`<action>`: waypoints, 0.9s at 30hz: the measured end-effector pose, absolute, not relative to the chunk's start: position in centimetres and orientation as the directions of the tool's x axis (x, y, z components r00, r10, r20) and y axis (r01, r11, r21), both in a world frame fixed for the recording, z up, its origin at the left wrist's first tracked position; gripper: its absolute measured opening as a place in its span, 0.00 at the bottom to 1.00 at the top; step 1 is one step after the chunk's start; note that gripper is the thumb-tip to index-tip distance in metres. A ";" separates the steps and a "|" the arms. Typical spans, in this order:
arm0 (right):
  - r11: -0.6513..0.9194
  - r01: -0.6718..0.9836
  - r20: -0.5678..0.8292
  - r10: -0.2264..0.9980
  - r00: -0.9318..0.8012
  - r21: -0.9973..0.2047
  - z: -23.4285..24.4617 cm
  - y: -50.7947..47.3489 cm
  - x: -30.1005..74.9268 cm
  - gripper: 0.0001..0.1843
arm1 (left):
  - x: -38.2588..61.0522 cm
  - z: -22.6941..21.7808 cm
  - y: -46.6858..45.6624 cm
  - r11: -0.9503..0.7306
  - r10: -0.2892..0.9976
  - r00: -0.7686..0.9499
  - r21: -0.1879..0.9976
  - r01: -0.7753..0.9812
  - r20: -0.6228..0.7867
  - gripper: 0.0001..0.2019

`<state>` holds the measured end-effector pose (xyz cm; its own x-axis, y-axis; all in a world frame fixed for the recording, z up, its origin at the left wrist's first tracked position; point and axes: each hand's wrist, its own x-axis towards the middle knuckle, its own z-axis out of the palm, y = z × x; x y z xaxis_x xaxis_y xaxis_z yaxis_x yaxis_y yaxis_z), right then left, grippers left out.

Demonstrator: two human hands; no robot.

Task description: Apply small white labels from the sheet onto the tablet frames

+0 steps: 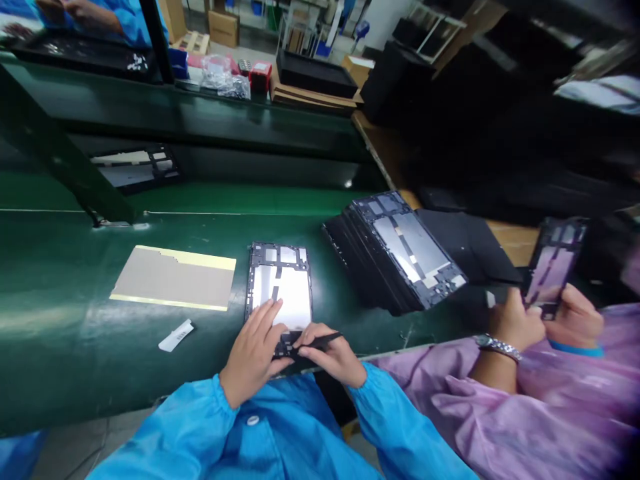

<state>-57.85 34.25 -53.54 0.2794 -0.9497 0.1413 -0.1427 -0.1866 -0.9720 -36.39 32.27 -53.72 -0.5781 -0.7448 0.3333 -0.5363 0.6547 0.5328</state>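
Observation:
A tablet frame (295, 287) with a shiny silver panel and a dark strip lies on the green bench, its lower edge close to me. My left hand (255, 350) rests on its lower left part, fingers stretched out flat and the thumb near the bottom edge. Between the fingers of my right hand (335, 357) is a slim black hand tool (326, 339), its tip hidden near the frame's lower end. Left of the frame are a grey sheet with yellow edges (175, 279) and a small white label piece (176, 335).
A leaning stack of tablet frames (407, 247) stands to the right. Beyond it, a co-worker's hands (575, 323) hold another frame (555, 260). A slanted green post (65, 147) rises at left. Behind the bench are a black tray (317, 75) and plastic bags (225, 77).

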 end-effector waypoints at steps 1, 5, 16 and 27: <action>-0.189 -0.150 0.139 -0.946 0.294 -0.970 -53.6 34.1 -57.9 0.08 | -36.3 -54.0 32.1 0.653 -0.747 -0.573 0.532 -0.540 0.336 0.23; -0.198 -0.160 0.134 -0.931 0.341 -0.967 -53.6 33.8 -58.1 0.08 | -35.7 -54.0 31.7 0.654 -0.748 -0.571 0.526 -0.544 0.338 0.24; -0.256 -0.219 0.146 -0.896 0.418 -0.942 -53.3 33.5 -58.3 0.06 | -35.8 -53.8 31.8 0.644 -0.754 -0.580 0.522 -0.559 0.309 0.25; -0.405 -0.249 0.248 -0.837 0.488 -0.880 -51.9 33.5 -57.9 0.04 | -35.8 -53.5 31.9 0.637 -0.757 -0.578 0.541 -0.549 0.305 0.22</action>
